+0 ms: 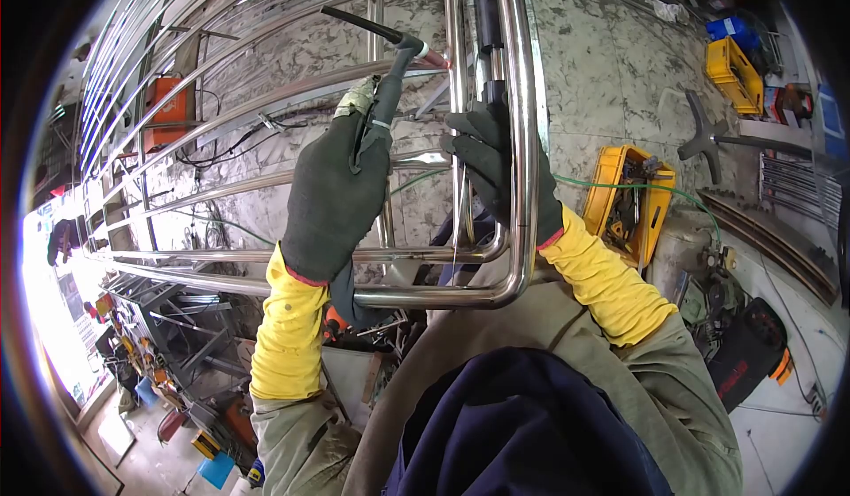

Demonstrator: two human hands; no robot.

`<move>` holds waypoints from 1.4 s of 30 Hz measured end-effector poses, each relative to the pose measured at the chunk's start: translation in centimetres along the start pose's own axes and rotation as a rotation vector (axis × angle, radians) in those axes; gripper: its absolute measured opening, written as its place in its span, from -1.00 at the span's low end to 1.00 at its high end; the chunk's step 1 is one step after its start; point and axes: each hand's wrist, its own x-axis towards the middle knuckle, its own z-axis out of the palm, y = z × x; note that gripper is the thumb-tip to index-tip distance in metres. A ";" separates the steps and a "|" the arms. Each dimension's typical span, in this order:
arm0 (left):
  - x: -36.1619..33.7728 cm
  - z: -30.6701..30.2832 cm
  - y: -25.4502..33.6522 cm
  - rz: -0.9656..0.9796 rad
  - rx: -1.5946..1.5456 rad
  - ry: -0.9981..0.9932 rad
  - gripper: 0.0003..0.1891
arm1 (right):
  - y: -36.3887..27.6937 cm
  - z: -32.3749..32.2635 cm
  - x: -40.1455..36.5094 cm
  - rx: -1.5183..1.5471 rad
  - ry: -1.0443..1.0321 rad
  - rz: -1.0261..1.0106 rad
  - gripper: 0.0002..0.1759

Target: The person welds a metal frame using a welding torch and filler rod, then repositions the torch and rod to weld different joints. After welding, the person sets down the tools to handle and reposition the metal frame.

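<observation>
Marbled workshop floor (602, 71) backs a stainless tube frame (529, 98); against it, left hand (336, 195) grips a welding torch (390, 89), right hand (489, 164) pinches a filler rod (458, 223).

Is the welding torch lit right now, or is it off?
Off, as far as shows: no arc or glow at the nozzle of the torch, gripped in the left hand near the steel frame.

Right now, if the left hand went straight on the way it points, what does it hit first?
Likely the upright tube of the frame, just beyond the tip of the torch that the left hand holds. Depth is hard to judge.
</observation>
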 end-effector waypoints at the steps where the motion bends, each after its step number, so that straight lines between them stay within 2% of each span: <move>1: -0.1 0.3 -0.2 0.048 -0.022 0.029 -0.70 | 0.1 -0.1 0.2 -0.008 -0.002 -0.018 -0.56; 3: -0.1 0.5 -0.3 0.132 0.006 0.081 -0.83 | 0.1 -0.5 0.8 -0.027 0.024 -0.061 -0.57; 8: 0.0 0.7 -0.5 0.248 0.096 0.133 -0.77 | -0.3 -0.4 0.6 -0.026 0.001 -0.057 -0.56; 10: -0.2 0.2 0.5 -0.043 -0.056 0.032 -0.74 | -1.1 0.1 -0.1 0.324 0.011 0.250 -0.57; 11: -0.3 0.1 0.4 -0.118 -0.146 0.021 -0.72 | -0.5 -0.3 -0.1 0.061 -0.042 0.065 -0.48; 12: -0.3 -0.1 0.3 -0.119 -0.154 0.030 -0.72 | -0.3 -0.3 -0.2 0.059 -0.049 0.055 -0.48; 14: -0.5 -0.5 0.1 -0.244 -0.469 0.162 -0.74 | 0.0 0.0 -0.7 0.027 -0.040 0.050 -0.45; 15: -0.5 -0.7 -0.1 -0.240 -0.496 0.226 -0.72 | 0.0 0.5 -1.2 0.028 -0.044 0.042 -0.45; 17: -0.4 -1.6 -0.5 -0.238 -0.595 0.266 -0.72 | -0.1 1.4 -2.0 0.679 0.036 0.451 -0.50; 18: -0.4 -2.0 -0.7 -0.236 -0.691 0.298 -0.72 | 0.1 1.3 -2.0 0.678 0.031 0.441 -0.50; 20: -1.0 -2.6 -0.7 -0.233 -0.669 0.310 -0.70 | 0.4 0.6 -2.2 0.910 -0.006 0.390 -0.20; 21: -1.6 -2.9 -0.2 -0.213 -0.706 0.324 -0.69 | 0.5 0.3 -2.0 0.910 -0.012 0.378 -0.20; 26: -6.8 -4.7 0.5 -0.231 -0.639 0.439 -0.67 | 1.5 -0.6 -0.8 0.308 -0.184 0.243 -0.28; 27: -8.0 -4.6 -0.4 -0.223 -0.634 0.446 -0.67 | 2.4 -1.2 0.5 -0.095 0.026 -0.195 -0.50; 28: -9.1 -4.0 -1.9 -0.221 -0.652 0.502 -0.67 | 1.8 -2.4 1.6 -0.132 0.086 -0.198 -0.65; 30: -9.9 -3.5 -3.0 -0.210 -0.674 0.559 -0.67 | 2.5 -4.5 2.1 -0.251 0.003 -0.157 -0.68; 31: -9.9 -3.5 -3.0 -0.175 -0.689 0.561 -0.67 | 3.8 -5.1 2.1 -0.207 0.009 -0.153 -0.65; 34: -10.0 -3.2 -3.5 -0.122 -0.672 0.542 -0.72 | 6.3 -7.6 0.9 -0.276 0.161 -0.116 -0.68; 36: -9.7 -3.0 -3.8 -0.081 -0.746 0.570 -0.81 | 7.8 -9.1 -1.4 -0.224 0.261 0.078 -0.70; 38: -9.4 -2.8 -4.9 -0.037 -0.775 0.582 -0.78 | 9.6 -10.2 -4.6 -0.140 0.430 0.180 -0.70; 40: -9.3 -2.7 -5.0 -0.036 -0.760 0.601 -0.77 | 10.2 -11.6 -8.5 0.137 0.491 0.432 -0.71; 42: -8.8 -2.7 -5.2 -0.022 -0.749 0.599 -0.81 | 10.3 -12.8 -12.7 0.233 0.484 0.555 -0.68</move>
